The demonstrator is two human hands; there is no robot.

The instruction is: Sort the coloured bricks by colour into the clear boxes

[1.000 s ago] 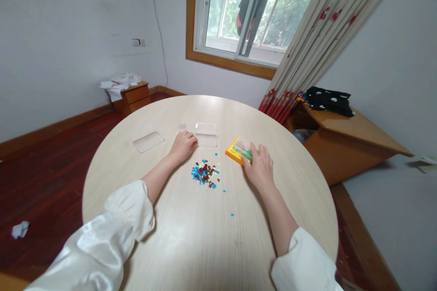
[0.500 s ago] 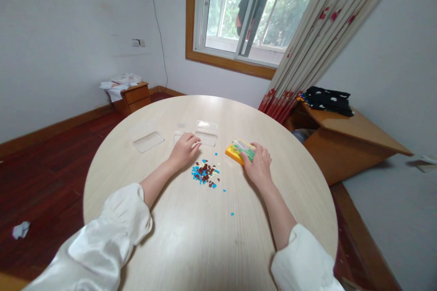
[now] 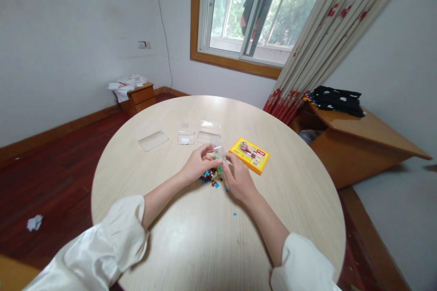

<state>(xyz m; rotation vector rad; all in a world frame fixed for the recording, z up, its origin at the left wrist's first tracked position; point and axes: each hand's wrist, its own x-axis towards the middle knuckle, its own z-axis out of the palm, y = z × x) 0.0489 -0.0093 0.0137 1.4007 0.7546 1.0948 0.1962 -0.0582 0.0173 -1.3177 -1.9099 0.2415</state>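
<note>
Over the middle of the table, a clear plastic bag [image 3: 219, 150] with something green in it hangs between my two hands. My left hand [image 3: 200, 163] pinches it from the left, fingers closed. From the right, my right hand [image 3: 238, 178] grips its other side with thumb and fingers together. Below them lies a loose pile of small building pieces [image 3: 209, 175] in blue, brown and pale yellow, partly hidden by my hands. A flat yellow box [image 3: 251, 155] with a printed picture rests just beyond my right hand.
Clear plastic cases stand open at the back: a large one [image 3: 153, 141] on the left, a small one [image 3: 185, 138] and another [image 3: 208, 137] nearer the middle. One blue piece [image 3: 235, 214] lies apart on the round table [image 3: 191, 245].
My right hand has lifted the clear bag off the yellow box and brought it left over the pile. My left hand has moved right and down to meet it.
</note>
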